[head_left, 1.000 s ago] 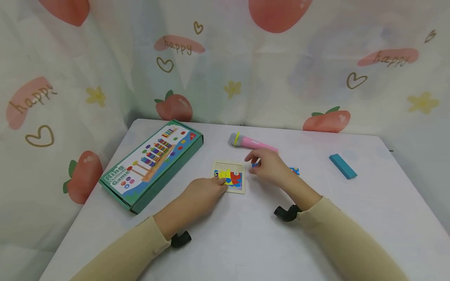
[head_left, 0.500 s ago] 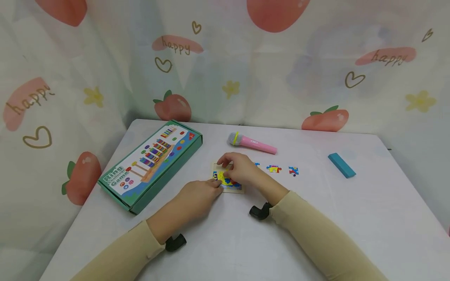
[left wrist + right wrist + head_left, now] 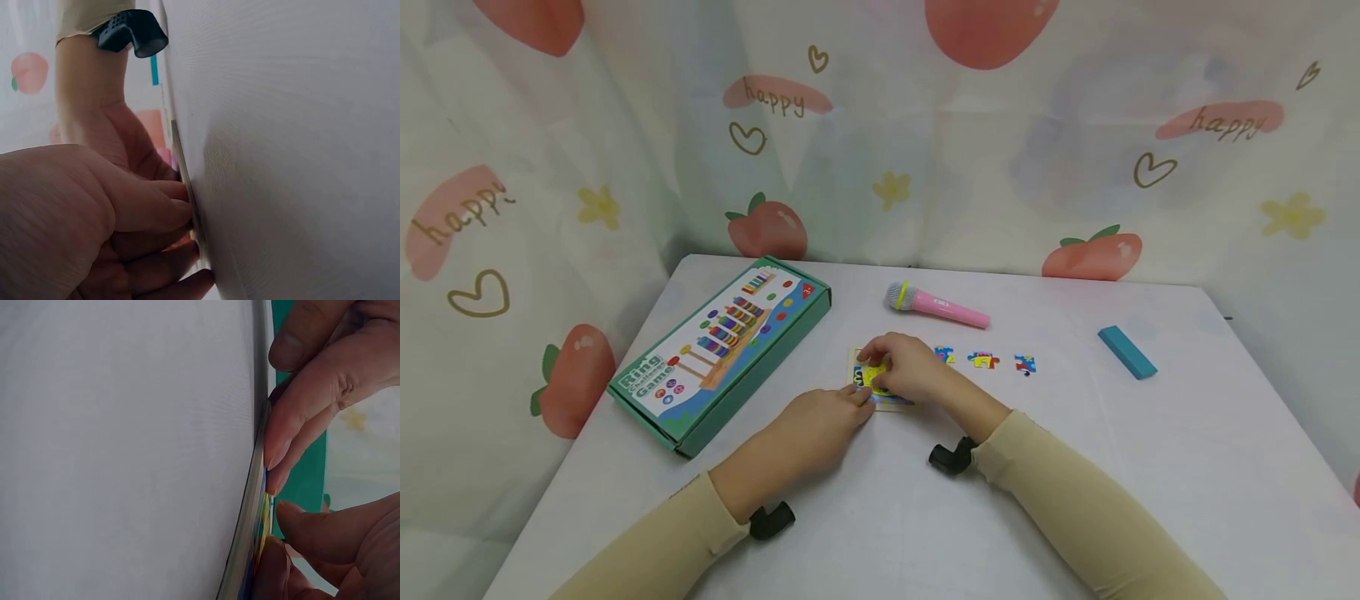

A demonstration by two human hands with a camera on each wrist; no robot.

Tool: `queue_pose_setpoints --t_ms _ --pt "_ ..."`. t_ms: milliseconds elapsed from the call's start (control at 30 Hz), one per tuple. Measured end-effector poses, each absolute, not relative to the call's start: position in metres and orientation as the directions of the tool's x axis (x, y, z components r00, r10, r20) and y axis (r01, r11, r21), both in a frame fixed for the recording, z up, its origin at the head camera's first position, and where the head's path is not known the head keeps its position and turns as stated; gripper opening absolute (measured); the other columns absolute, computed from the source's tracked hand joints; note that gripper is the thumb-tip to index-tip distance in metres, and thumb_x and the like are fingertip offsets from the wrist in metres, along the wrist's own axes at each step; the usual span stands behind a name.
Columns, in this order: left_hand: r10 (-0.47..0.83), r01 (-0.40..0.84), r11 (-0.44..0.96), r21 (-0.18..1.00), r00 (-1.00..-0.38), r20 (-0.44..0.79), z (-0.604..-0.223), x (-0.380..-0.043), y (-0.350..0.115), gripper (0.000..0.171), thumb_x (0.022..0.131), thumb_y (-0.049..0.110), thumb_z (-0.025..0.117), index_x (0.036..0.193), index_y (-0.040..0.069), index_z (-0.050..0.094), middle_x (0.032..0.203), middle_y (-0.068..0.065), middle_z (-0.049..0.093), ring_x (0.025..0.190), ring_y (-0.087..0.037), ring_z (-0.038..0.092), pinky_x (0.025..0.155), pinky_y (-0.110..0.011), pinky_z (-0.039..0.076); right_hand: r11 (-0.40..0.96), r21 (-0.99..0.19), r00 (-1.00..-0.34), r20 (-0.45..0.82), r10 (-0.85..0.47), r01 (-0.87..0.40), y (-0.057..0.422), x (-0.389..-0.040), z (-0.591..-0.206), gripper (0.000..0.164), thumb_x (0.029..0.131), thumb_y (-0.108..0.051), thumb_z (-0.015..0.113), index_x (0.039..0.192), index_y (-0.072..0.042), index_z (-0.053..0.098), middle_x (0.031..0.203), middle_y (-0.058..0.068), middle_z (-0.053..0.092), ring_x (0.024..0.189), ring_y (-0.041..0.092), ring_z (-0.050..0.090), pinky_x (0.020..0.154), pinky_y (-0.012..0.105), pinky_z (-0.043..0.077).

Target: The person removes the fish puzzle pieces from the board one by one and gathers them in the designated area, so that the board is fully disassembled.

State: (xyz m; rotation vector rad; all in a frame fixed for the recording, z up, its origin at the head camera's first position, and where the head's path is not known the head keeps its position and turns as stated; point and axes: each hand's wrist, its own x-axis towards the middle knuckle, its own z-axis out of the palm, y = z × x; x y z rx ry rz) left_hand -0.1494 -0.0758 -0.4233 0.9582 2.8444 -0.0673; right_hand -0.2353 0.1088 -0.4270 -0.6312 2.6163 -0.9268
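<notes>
A small square wooden jigsaw puzzle (image 3: 891, 407) lies on the table, its yellow, red and blue pieces partly covered by both hands. My left hand (image 3: 820, 425) rests its fingers (image 3: 281, 440) on the left part of the puzzle, steadying it. Above the right part, my right hand (image 3: 910, 367) has curled fingers, with thumb and fingertips down at the yellow pieces (image 3: 266, 515). Whether it pinches a piece is hidden. Three loose puzzle pieces, a blue one (image 3: 943, 355), a yellow-red one (image 3: 983, 360) and a blue-red one (image 3: 1026, 364), lie to the right of the puzzle.
A green ring game box (image 3: 722, 354) lies slanted at the left. Behind the puzzle is a pink toy microphone (image 3: 951, 311), and a teal block (image 3: 1127, 352) lies far right. A printed curtain (image 3: 985, 192) hangs along the table's back edge.
My right hand has moved left from beside the loose pieces onto the puzzle, uncovering those pieces. My left hand has slid slightly toward the puzzle's near left edge and stays on it.
</notes>
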Motion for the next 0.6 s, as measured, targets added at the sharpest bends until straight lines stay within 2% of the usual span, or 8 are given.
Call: queue_pose_setpoints --t_ms 200,367,500,600 --pt "0.604 0.603 0.796 0.053 -0.785 -0.139 -0.4228 -0.1479 -0.0787 0.049 0.101 0.014 0.071 0.15 0.014 0.065 0.159 -0.006 0.061 0.146 -0.024 0.06 0.109 -0.046 0.059 0.718 -0.621 -0.861 -0.134 -0.491 -0.313 0.1063 -0.2333 -0.4272 0.036 0.091 -0.008 0.082 0.126 -0.015 0.077 0.116 0.005 0.072 0.106 0.02 0.064 0.105 0.043 0.053" --pt "0.587 0.581 0.809 0.093 -0.789 -0.179 -0.4226 -0.1457 -0.0799 0.052 0.103 0.013 0.067 0.155 0.013 0.06 0.164 -0.005 0.055 0.153 -0.024 0.052 0.114 -0.048 0.056 0.73 -0.615 -0.864 -0.151 -0.481 -0.298 0.1046 -0.2327 -0.4256 0.036 0.092 -0.009 0.081 0.127 -0.016 0.077 0.116 0.005 0.071 0.105 0.02 0.063 0.105 0.043 0.053" --pt "0.587 0.572 0.81 0.131 -0.785 -0.196 -0.4224 -0.1432 -0.0809 0.052 0.108 0.025 0.063 0.158 0.011 0.056 0.168 -0.007 0.05 0.158 -0.026 0.047 0.12 -0.049 0.051 0.736 -0.611 -0.865 -0.16 -0.475 -0.291 0.1042 -0.2321 -0.4246 0.035 0.093 -0.009 0.08 0.127 -0.016 0.077 0.116 0.004 0.071 0.106 0.02 0.063 0.105 0.043 0.053" --pt "0.594 0.573 0.804 0.157 -0.78 -0.196 -0.4226 -0.1413 -0.0821 0.059 0.109 0.037 0.063 0.159 0.008 0.053 0.169 -0.009 0.048 0.159 -0.028 0.044 0.123 -0.048 0.047 0.74 -0.606 -0.866 -0.161 -0.473 -0.292 0.1033 -0.2319 -0.4242 0.034 0.094 -0.009 0.079 0.127 -0.016 0.078 0.116 0.005 0.071 0.107 0.021 0.064 0.106 0.044 0.053"
